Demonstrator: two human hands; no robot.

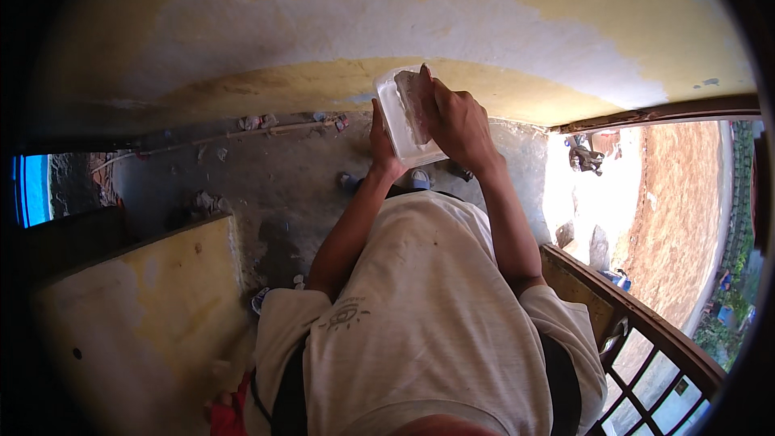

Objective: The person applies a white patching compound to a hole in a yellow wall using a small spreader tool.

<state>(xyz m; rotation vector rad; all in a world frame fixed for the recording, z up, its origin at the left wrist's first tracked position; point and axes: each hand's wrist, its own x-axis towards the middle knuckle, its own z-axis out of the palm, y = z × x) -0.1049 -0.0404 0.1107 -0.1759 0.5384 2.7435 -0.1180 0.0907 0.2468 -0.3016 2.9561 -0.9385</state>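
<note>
In front of my chest, just short of the wall, my left hand (386,144) grips a white rectangular plastic tub (391,113) by its left side and lower corner. The tub is tilted, its inside partly in view. My right hand (458,125) is closed on a flat greyish scraper (412,101) with a ragged, smeared edge, held over the tub's opening. Its thumb or finger points up along the top of the scraper. Most of the tub's right side is hidden by that hand. Whether any paste lies in the tub, I cannot tell.
The yellow wall (266,85) ahead bears a broad whitish patch (363,24). Rubbish and a thin pole (274,129) lie along its foot. A low yellow partition (153,291) stands left, a barred door (646,355) right. Someone's red clothing (230,412) shows at lower left.
</note>
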